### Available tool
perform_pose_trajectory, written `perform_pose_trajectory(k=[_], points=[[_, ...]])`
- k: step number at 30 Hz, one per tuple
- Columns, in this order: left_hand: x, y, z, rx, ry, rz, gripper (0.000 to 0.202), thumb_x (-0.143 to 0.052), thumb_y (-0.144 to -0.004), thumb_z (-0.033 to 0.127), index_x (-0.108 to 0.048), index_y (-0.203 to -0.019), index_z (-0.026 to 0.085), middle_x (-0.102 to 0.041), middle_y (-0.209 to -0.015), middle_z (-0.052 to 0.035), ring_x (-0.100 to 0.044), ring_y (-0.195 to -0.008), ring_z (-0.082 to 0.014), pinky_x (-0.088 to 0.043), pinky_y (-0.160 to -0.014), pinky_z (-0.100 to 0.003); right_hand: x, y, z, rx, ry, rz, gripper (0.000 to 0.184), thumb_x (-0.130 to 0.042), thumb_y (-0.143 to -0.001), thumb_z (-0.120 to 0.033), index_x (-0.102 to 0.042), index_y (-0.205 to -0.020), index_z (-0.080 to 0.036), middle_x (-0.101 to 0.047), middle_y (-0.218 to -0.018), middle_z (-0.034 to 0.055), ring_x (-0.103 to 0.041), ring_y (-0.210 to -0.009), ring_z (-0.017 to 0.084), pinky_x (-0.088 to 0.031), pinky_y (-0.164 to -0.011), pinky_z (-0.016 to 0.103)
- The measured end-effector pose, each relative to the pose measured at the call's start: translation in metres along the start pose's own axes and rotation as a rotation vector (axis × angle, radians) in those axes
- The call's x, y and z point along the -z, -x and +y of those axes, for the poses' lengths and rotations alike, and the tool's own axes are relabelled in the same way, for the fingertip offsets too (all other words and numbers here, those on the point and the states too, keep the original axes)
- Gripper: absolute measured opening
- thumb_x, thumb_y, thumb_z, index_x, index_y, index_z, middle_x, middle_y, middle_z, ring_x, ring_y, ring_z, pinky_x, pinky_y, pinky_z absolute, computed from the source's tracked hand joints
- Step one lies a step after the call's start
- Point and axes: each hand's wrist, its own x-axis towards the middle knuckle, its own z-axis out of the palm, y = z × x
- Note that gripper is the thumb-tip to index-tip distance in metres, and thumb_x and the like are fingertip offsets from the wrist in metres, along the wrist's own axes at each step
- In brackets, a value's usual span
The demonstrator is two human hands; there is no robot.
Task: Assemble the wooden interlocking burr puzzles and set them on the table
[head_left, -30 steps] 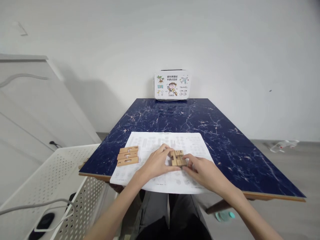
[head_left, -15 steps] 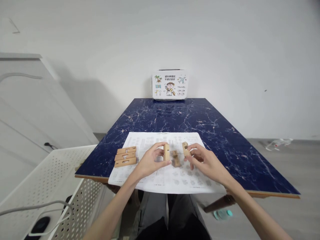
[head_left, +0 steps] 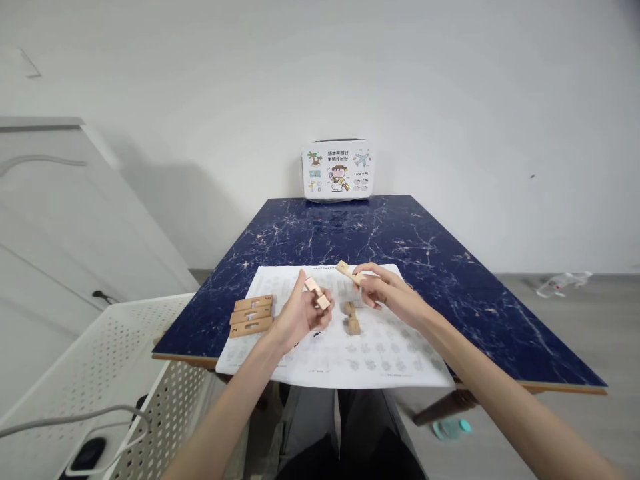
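Observation:
My left hand [head_left: 296,315] holds a notched wooden puzzle block [head_left: 318,293], tilted in its fingers above a printed paper sheet [head_left: 310,363]. Between the fingertips of my right hand [head_left: 385,290] is a second wooden block [head_left: 349,270], a long bar pointing up and to the left. Below and between the hands, another notched block [head_left: 353,325] rests on the sheet. Three slotted wooden bars [head_left: 251,326] with dark numbers lie side by side at the sheet's left edge.
A dark blue marbled table [head_left: 345,230] carries the sheet. At its far edge a white printed case [head_left: 337,170] stands against the wall. On the left is a white perforated basket [head_left: 160,393] with cables and a black object. A bottle [head_left: 453,428] lies on the floor.
My left hand has turned its block from upright to tilted, with the palm showing more. My right hand has moved its block up and left, turning it to point leftward.

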Motion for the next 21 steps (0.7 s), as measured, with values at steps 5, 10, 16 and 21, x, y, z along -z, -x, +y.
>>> perform_pose_trajectory(k=[5, 10, 16, 21], points=[[0.002, -0.005, -0.005, -0.086, -0.457, 0.159, 0.068, -0.020, -0.094, 0.081, -0.048, -0.077, 0.022, -0.043, -0.061, 0.0022, -0.035, -0.045, -0.0112, -0.026, -0.046, -0.025, 0.006, -0.011, 0.013, -0.019, -0.080, 0.052, 0.035, -0.072, -0.084, -0.045, -0.063, -0.109, -0.024, -0.066, -0.082, -0.0007, -0.047, -0.056, 0.011, -0.027, -0.051, 0.026], [-0.003, -0.009, -0.008, -0.166, -1.393, 0.389, 0.048, -0.032, -0.104, 0.056, -0.061, -0.103, 0.017, -0.069, -0.084, -0.0117, -0.069, -0.079, -0.0304, -0.046, -0.070, -0.036, 0.009, -0.015, 0.021, -0.042, -0.124, 0.138, 0.036, -0.073, -0.082, -0.045, -0.064, -0.109, -0.023, -0.067, -0.081, -0.0016, -0.045, -0.053, 0.010, -0.023, -0.049, 0.026], [-0.016, -0.005, -0.003, -0.053, -1.676, 0.330, 0.049, -0.044, -0.101, 0.055, -0.055, -0.123, 0.012, -0.072, -0.093, -0.0193, -0.071, -0.092, -0.0392, -0.049, -0.079, -0.044, 0.010, -0.014, 0.021, -0.013, -0.097, 0.098, 0.034, -0.072, -0.083, -0.045, -0.065, -0.108, -0.023, -0.067, -0.081, -0.0009, -0.045, -0.054, 0.010, -0.022, -0.048, 0.026], [-0.007, 0.004, 0.001, -0.366, -1.564, 0.211, 0.055, -0.068, -0.087, 0.050, -0.055, -0.131, 0.020, -0.058, -0.130, -0.0182, -0.058, -0.121, -0.0374, -0.048, -0.097, -0.049, 0.015, -0.016, 0.024, -0.011, -0.130, 0.130, 0.035, -0.073, -0.081, -0.046, -0.065, -0.107, -0.024, -0.065, -0.078, -0.0020, -0.045, -0.052, 0.010, -0.021, -0.047, 0.026]])
